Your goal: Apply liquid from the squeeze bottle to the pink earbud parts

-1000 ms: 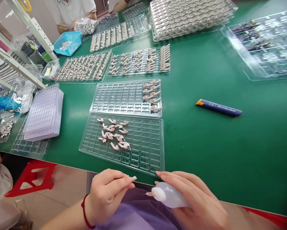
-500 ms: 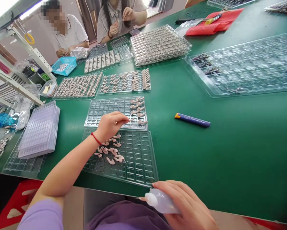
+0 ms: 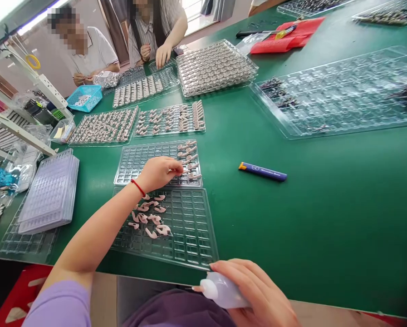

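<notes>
My left hand (image 3: 159,173), with a red cord at the wrist, is closed in a pinch over the right side of a clear compartment tray (image 3: 145,159). A small pale pink stemmed part (image 3: 185,172) shows at its fingertips, beside several similar parts (image 3: 191,156) lying in the tray's right columns. Wrapped in my right hand (image 3: 257,290) is a translucent squeeze bottle (image 3: 225,290) with a white cap, tipped sideways at the table's front edge. A nearer clear tray (image 3: 193,227) carries a loose group of curved pink parts (image 3: 152,220).
A blue and orange stick-shaped tool (image 3: 262,172) lies to the right. Filled part trays (image 3: 104,125) and a tall tray stack (image 3: 217,68) stand farther back. White trays (image 3: 48,195) are piled at left. Two people sit across the table, near a blue basket (image 3: 85,99).
My left hand has shifted right over the tray, bringing the pink part down among the others. My right hand keeps the bottle. A co-worker's hand has reached down to a far tray.
</notes>
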The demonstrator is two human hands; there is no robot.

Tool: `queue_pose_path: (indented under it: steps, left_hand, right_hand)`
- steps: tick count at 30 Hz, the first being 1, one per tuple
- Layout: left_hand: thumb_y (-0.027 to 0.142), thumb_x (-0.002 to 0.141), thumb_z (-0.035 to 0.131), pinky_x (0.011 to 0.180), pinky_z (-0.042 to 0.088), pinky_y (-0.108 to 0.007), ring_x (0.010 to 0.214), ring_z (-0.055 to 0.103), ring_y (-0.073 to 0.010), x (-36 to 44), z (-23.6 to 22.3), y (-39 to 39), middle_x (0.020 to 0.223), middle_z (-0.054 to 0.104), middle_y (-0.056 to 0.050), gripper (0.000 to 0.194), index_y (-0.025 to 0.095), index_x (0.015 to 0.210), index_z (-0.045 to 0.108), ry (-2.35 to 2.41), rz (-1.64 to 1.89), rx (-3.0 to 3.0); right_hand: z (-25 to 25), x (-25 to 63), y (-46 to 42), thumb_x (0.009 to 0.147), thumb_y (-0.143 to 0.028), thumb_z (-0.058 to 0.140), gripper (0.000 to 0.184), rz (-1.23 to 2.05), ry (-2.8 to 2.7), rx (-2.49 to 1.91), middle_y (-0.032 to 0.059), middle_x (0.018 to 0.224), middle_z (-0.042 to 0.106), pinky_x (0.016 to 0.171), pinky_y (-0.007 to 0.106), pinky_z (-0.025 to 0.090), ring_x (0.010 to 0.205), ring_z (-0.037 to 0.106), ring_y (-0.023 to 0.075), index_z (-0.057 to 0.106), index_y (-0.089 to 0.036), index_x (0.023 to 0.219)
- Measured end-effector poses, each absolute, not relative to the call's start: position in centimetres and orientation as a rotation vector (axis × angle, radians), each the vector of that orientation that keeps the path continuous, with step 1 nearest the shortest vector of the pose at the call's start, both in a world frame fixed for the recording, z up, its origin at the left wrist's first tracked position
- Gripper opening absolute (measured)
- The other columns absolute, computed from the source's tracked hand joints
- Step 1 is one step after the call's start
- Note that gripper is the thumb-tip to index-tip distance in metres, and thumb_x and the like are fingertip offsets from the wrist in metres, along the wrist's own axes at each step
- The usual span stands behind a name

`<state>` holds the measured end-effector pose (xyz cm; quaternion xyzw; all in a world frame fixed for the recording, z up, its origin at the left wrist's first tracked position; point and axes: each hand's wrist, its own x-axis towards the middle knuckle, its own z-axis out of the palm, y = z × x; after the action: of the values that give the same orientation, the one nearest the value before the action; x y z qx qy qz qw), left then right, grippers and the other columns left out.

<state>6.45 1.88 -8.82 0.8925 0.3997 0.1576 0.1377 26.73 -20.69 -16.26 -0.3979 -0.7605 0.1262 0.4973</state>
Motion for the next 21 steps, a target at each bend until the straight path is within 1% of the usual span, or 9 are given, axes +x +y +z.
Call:
queue_pose_path:
  steps: [4, 6, 8, 10, 13, 15, 17, 19, 21]
  left_hand:
    - [0.010, 0.082, 0.067, 0.073, 0.047, -0.024, 0.079, 0.067, -0.0147, 5.9, -7.9, 0.9, 0.088, 0.075, -0.002, 0.011, 0.019, 0.080, 0.073, 1.174, 0.481, 2.523]
    - [0.014, 0.083, 0.069, 0.070, 0.047, -0.024, 0.076, 0.066, -0.0143, 5.4, -7.4, -0.1, 0.087, 0.073, -0.004, 0.006, 0.017, 0.079, 0.072, 1.230, 0.508, 2.492]
    - [0.021, 0.083, 0.071, 0.063, 0.044, -0.025, 0.069, 0.063, -0.0148, 4.8, -6.7, -1.5, 0.078, 0.071, -0.003, 0.012, 0.016, 0.072, 0.070, 1.287, 0.510, 2.466]
    - [0.031, 0.080, 0.075, 0.058, 0.040, -0.025, 0.064, 0.060, -0.0152, 4.3, -6.1, -2.9, 0.069, 0.068, -0.002, 0.021, 0.016, 0.067, 0.068, 1.376, 0.418, 2.401]
    - [0.041, 0.072, 0.080, 0.054, 0.035, -0.025, 0.064, 0.059, -0.0162, 3.9, -5.6, -4.5, 0.066, 0.065, 0.001, 0.024, 0.019, 0.072, 0.070, 1.533, 0.182, 2.258]
    - [0.038, 0.070, 0.081, 0.052, 0.032, -0.025, 0.063, 0.058, -0.0162, 3.9, -5.5, -5.0, 0.063, 0.062, 0.002, 0.022, 0.019, 0.072, 0.070, 1.581, 0.116, 2.215]
    - [0.033, 0.073, 0.079, 0.052, 0.031, -0.025, 0.060, 0.056, -0.0150, 4.0, -5.6, -5.2, 0.058, 0.060, 0.004, 0.018, 0.019, 0.068, 0.068, 1.597, 0.140, 2.206]
    - [0.031, 0.078, 0.075, 0.053, 0.033, -0.025, 0.057, 0.055, -0.0136, 4.0, -5.5, -5.7, 0.057, 0.060, 0.004, 0.016, 0.019, 0.069, 0.068, 1.616, 0.182, 2.191]
    - [0.031, 0.084, 0.070, 0.055, 0.038, -0.023, 0.056, 0.057, -0.0120, 3.9, -5.4, -7.0, 0.059, 0.064, 0.005, 0.014, 0.020, 0.076, 0.069, 1.616, 0.275, 2.155]
  right_hand:
    - [-16.1, 26.8, -20.8, 0.085, -0.006, 0.057, 0.023, 0.293, -1.845, -0.963, 0.0066, 0.085, 0.071, 0.071, 0.028, 0.055, 0.077, 0.064, 0.0167, 0.062, -0.014, 0.106]
    - [-16.2, 26.8, -20.8, 0.086, -0.007, 0.058, 0.023, 0.299, -1.845, -0.975, 0.0065, 0.086, 0.071, 0.072, 0.029, 0.055, 0.078, 0.064, 0.0170, 0.062, -0.015, 0.107]
    - [-16.4, 26.8, -20.9, 0.086, -0.008, 0.058, 0.022, 0.310, -1.848, -0.986, 0.0064, 0.087, 0.071, 0.073, 0.030, 0.055, 0.079, 0.065, 0.0173, 0.062, -0.015, 0.107]
    - [-16.5, 26.8, -20.9, 0.086, -0.009, 0.058, 0.021, 0.317, -1.852, -0.983, 0.0065, 0.087, 0.071, 0.073, 0.029, 0.055, 0.078, 0.065, 0.0172, 0.062, -0.015, 0.106]
    - [-16.3, 26.7, -20.9, 0.088, -0.010, 0.056, 0.020, 0.323, -1.867, -0.987, 0.0059, 0.086, 0.071, 0.072, 0.028, 0.054, 0.077, 0.065, 0.0167, 0.062, -0.016, 0.106]
    - [-16.0, 26.7, -20.9, 0.088, -0.011, 0.056, 0.019, 0.323, -1.872, -0.998, 0.0053, 0.086, 0.071, 0.072, 0.028, 0.054, 0.077, 0.065, 0.0167, 0.061, -0.017, 0.105]
    - [-15.8, 26.7, -20.8, 0.088, -0.013, 0.058, 0.019, 0.331, -1.862, -1.001, 0.0055, 0.087, 0.070, 0.072, 0.028, 0.054, 0.077, 0.065, 0.0168, 0.061, -0.018, 0.106]
    - [-15.5, 26.9, -20.8, 0.088, -0.015, 0.060, 0.020, 0.364, -1.832, -1.004, 0.0061, 0.088, 0.069, 0.070, 0.027, 0.055, 0.077, 0.066, 0.0167, 0.060, -0.018, 0.107]
    - [-15.2, 27.0, -21.0, 0.088, -0.019, 0.063, 0.021, 0.418, -1.788, -1.029, 0.0062, 0.090, 0.067, 0.066, 0.025, 0.055, 0.076, 0.066, 0.0160, 0.058, -0.019, 0.108]
